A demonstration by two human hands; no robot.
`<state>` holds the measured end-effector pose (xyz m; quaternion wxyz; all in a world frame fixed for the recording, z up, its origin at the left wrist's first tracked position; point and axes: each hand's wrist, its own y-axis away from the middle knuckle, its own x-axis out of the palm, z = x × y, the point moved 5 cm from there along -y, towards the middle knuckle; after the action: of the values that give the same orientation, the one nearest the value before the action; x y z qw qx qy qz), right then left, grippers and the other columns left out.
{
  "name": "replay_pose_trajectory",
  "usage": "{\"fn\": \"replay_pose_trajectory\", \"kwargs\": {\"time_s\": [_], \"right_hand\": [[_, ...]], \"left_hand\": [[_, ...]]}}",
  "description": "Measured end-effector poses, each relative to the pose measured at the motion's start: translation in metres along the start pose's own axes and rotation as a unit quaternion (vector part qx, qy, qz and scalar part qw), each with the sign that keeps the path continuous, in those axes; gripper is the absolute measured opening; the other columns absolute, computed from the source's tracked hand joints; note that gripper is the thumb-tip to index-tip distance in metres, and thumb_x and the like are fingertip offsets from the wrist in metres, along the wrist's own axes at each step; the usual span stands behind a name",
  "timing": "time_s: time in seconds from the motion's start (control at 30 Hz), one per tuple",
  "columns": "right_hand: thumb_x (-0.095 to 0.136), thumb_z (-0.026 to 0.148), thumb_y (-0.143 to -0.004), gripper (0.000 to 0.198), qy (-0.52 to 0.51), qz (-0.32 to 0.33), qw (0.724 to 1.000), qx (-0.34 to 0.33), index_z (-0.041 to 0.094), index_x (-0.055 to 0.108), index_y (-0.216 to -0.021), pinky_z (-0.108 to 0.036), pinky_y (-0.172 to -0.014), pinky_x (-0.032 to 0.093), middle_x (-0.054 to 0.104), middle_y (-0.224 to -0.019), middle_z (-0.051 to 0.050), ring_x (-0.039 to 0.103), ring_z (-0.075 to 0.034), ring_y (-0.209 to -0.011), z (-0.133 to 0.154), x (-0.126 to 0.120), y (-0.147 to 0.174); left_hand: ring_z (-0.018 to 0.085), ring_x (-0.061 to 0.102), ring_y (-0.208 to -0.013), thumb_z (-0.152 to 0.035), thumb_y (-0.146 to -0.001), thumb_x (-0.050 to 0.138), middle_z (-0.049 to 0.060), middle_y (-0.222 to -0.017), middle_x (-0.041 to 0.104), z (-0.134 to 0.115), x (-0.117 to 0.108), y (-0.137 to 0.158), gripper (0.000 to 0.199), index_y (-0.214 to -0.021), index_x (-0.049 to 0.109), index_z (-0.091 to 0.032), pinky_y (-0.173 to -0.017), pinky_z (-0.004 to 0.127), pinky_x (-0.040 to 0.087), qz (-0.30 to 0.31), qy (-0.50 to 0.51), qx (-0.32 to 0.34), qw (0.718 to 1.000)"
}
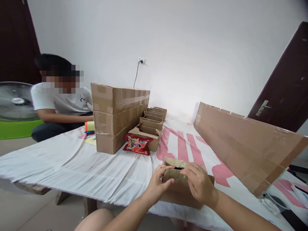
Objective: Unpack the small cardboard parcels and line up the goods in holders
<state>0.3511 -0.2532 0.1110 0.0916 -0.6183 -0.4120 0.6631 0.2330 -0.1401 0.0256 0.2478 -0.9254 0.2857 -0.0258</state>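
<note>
Cardboard box (178, 192) held by left fingers (166, 167), right fingers (189, 172)

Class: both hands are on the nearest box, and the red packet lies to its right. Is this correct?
Not quite: the head view shows the red packet lying to the left of the nearest box. The left hand and right hand are indeed on that box.
</note>
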Motion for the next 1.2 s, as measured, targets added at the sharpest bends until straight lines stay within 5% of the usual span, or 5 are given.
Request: {"fn": "replay_pose_trajectory", "kwargs": {"time_s": [0.3, 0.5, 0.83, 1.03, 1.2], "right_hand": [[0.042, 0.007, -0.090, 0.037, 0.181, -0.005, 0.981, -0.072, 0.014, 0.060, -0.121, -0.037, -0.071, 0.042, 0.065, -0.085, -0.008, 0.053, -0.021, -0.077, 0.011, 0.008, 0.012], [0.039, 0.000, -0.088, 0.032, 0.135, -0.032, 0.989, 0.045, 0.015, 0.066, -0.098, -0.034, -0.065, 0.046, 0.059, -0.082, -0.007, 0.050, -0.020, -0.076, -0.030, -0.020, 0.018], [0.045, 0.008, -0.087, 0.035, 0.078, -0.006, 0.990, 0.117, 0.014, 0.054, -0.120, -0.037, -0.072, 0.053, 0.053, -0.096, -0.010, 0.054, -0.022, -0.087, -0.026, -0.024, 0.035], [0.040, 0.008, -0.090, 0.041, 0.080, -0.016, 0.986, 0.148, 0.021, 0.050, -0.128, -0.038, -0.074, 0.053, 0.057, -0.098, -0.008, 0.058, -0.022, -0.089, -0.044, -0.027, 0.043], [0.043, 0.021, -0.094, 0.025, 0.048, -0.029, 0.977, 0.204, 0.022, 0.057, -0.115, -0.039, -0.078, 0.053, 0.062, -0.098, -0.008, 0.060, -0.022, -0.092, -0.061, -0.033, 0.058]], "left_hand": [[0.024, 0.055, -0.085, -0.048, -0.075, 0.069, 0.005, -0.078, 0.061, -0.001, 0.005, -0.003, 0.029, -0.076, 0.070, -0.020, -0.078, 0.033, 0.044, -0.006, 0.009, 0.033, 0.999], [0.025, 0.057, -0.089, -0.044, -0.073, 0.069, 0.006, -0.089, 0.062, 0.004, 0.001, -0.002, 0.027, -0.084, 0.070, -0.019, -0.082, 0.035, 0.043, -0.012, 0.028, -0.014, 0.999], [0.021, 0.058, -0.083, -0.048, -0.076, 0.065, 0.003, -0.086, 0.065, 0.011, -0.001, -0.004, 0.041, -0.103, 0.060, -0.019, -0.077, 0.030, 0.042, -0.074, 0.116, -0.107, 0.985], [0.019, 0.057, -0.079, -0.057, -0.077, 0.062, 0.002, -0.084, 0.063, 0.013, 0.000, -0.010, 0.042, -0.092, 0.061, -0.018, -0.073, 0.028, 0.043, -0.066, 0.139, -0.098, 0.983], [0.017, 0.056, -0.073, -0.056, -0.076, 0.066, 0.001, -0.077, 0.063, 0.010, -0.008, -0.010, 0.041, -0.091, 0.062, -0.018, -0.070, 0.028, 0.043, -0.034, 0.137, -0.091, 0.986]]}}
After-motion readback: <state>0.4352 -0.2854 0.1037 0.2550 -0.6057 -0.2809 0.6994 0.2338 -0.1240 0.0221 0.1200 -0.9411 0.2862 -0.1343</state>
